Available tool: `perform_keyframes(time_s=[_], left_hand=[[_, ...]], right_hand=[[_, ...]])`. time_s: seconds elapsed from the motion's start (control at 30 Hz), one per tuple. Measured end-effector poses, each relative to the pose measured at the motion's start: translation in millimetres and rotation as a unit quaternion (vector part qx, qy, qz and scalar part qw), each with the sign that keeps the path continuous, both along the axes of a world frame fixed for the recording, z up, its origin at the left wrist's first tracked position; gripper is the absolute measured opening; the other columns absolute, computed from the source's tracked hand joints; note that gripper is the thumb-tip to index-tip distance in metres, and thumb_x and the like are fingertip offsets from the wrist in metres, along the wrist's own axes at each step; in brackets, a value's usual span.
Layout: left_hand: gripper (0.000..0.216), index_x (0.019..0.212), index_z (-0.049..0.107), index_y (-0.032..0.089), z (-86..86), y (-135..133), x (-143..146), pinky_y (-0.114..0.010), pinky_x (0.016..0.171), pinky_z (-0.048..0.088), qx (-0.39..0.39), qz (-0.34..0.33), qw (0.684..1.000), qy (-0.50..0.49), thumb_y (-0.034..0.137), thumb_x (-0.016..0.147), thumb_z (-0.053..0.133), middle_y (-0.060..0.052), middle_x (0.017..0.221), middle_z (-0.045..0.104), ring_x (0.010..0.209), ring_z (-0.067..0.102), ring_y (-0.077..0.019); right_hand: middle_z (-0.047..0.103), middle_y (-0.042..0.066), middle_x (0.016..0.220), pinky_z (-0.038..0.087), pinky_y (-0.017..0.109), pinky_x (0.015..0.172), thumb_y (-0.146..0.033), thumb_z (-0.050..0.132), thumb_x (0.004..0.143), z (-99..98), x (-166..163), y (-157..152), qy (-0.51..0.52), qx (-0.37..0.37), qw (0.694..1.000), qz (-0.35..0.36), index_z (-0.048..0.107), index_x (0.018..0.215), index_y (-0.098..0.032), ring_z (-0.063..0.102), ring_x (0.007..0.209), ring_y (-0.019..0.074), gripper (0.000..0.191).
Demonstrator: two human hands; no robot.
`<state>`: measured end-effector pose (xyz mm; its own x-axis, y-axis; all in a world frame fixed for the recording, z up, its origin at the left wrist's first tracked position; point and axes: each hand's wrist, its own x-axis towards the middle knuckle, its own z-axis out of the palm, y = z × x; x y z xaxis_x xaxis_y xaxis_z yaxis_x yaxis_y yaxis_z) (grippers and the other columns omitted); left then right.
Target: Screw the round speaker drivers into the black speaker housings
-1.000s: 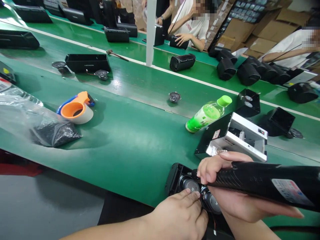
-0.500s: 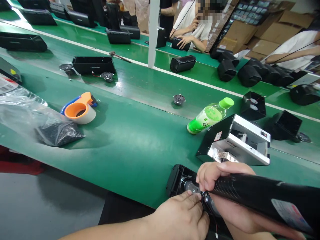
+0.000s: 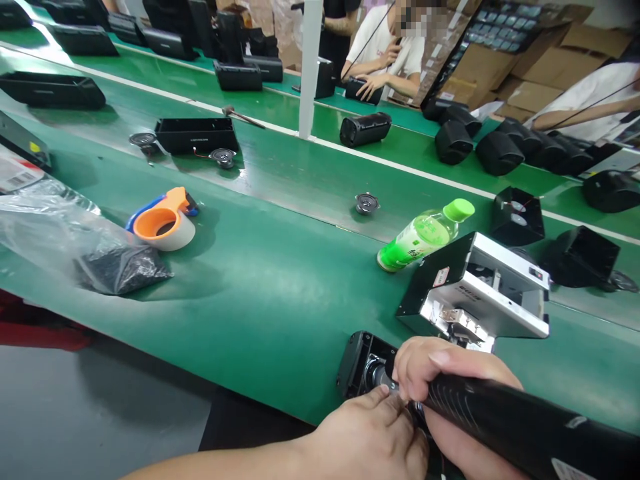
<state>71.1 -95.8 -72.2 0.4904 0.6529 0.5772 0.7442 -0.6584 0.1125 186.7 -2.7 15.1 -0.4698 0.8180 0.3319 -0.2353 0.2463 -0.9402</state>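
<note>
A black speaker housing (image 3: 351, 363) lies at the bench's near edge, with a round speaker driver (image 3: 379, 375) set in its open side. My left hand (image 3: 373, 430) bends over the housing, its fingers together and pressed against it near the driver. Wrapped around the front of a thick black power screwdriver (image 3: 520, 417) is my right hand (image 3: 450, 363). The tool slants across the lower right, and its tip is hidden behind my fingers. Just beyond my right hand stands a black-and-silver screw feeder (image 3: 480, 287).
Behind the feeder a green-capped bottle (image 3: 425, 233) leans over. To the left lie an orange-and-blue tape dispenser (image 3: 165, 223) and a clear bag of small black parts (image 3: 120, 267). A loose speaker driver (image 3: 367, 203) sits mid-bench. Co-workers (image 3: 380, 53) stand across the line among black housings.
The view has shifted slightly, so the bench things appear a little farther right and lower. The screwdriver's body sits a bit lower in view. Both hands stay at the housing.
</note>
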Motion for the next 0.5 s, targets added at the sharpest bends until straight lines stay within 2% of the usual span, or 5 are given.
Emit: perform_keyframes(time_s=[0.13, 0.23, 0.3, 0.37, 0.5], left_hand=[[0.016, 0.104, 0.075, 0.015, -8.8, 1.7, 2.9, -0.037, 0.106, 0.061, 0.024, 0.0, 0.999, -0.034, 0.023, 0.107, 0.062, -0.006, 0.106, 0.085, 0.108, 0.081, -0.0248], [0.018, 0.096, 0.074, 0.021, -4.9, 4.7, -8.4, -0.034, 0.11, 0.057, -0.015, -0.037, 0.995, -0.093, 0.028, 0.109, 0.063, -0.001, 0.101, 0.084, 0.106, 0.08, -0.02], [0.016, 0.101, 0.074, 0.024, 4.7, 8.3, -25.2, -0.037, 0.122, 0.049, -0.061, -0.039, 0.986, -0.152, 0.031, 0.11, 0.062, 0.001, 0.107, 0.083, 0.114, 0.077, -0.0182], [0.012, 0.11, 0.074, 0.025, 17.5, 13.6, -46.2, -0.044, 0.128, 0.041, -0.112, 0.015, 0.971, -0.21, 0.027, 0.108, 0.062, 0.0, 0.121, 0.081, 0.126, 0.071, -0.0206], [0.015, 0.111, 0.077, 0.025, 41.3, 27.5, -78.6, -0.053, 0.122, 0.047, -0.23, 0.086, 0.945, -0.217, 0.021, 0.103, 0.065, -0.007, 0.142, 0.071, 0.138, 0.063, -0.0294]], right_hand=[[0.071, 0.0, 0.068, 0.057, 0.039, 0.057, -0.055, 0.062, 0.106, 4.5, -6.3, 2.2, 0.02, -0.004, 0.999, -0.039, 0.08, 0.117, -0.039, 0.064, 0.056, 0.022, 0.027], [0.066, -0.002, 0.064, 0.052, 0.039, 0.048, -0.079, 0.077, 0.087, 5.2, -13.7, 3.7, 0.059, 0.033, 0.987, -0.149, 0.08, 0.12, -0.035, 0.055, 0.045, 0.0203, 0.055], [0.065, -0.003, 0.063, 0.052, 0.041, 0.047, -0.082, 0.081, 0.08, 5.7, -15.4, 4.2, 0.048, 0.028, 0.982, -0.179, 0.08, 0.119, -0.034, 0.054, 0.045, 0.0212, 0.062], [0.065, -0.002, 0.062, 0.053, 0.042, 0.048, -0.079, 0.075, 0.089, 6.4, -13.9, 4.0, 0.04, 0.029, 0.984, -0.169, 0.079, 0.121, -0.035, 0.055, 0.045, 0.0223, 0.054], [0.068, -0.001, 0.065, 0.056, 0.044, 0.051, -0.078, 0.061, 0.099, 6.1, -6.1, 2.6, 0.034, 0.039, 0.989, -0.136, 0.076, 0.129, -0.037, 0.059, 0.048, 0.0233, 0.053]])
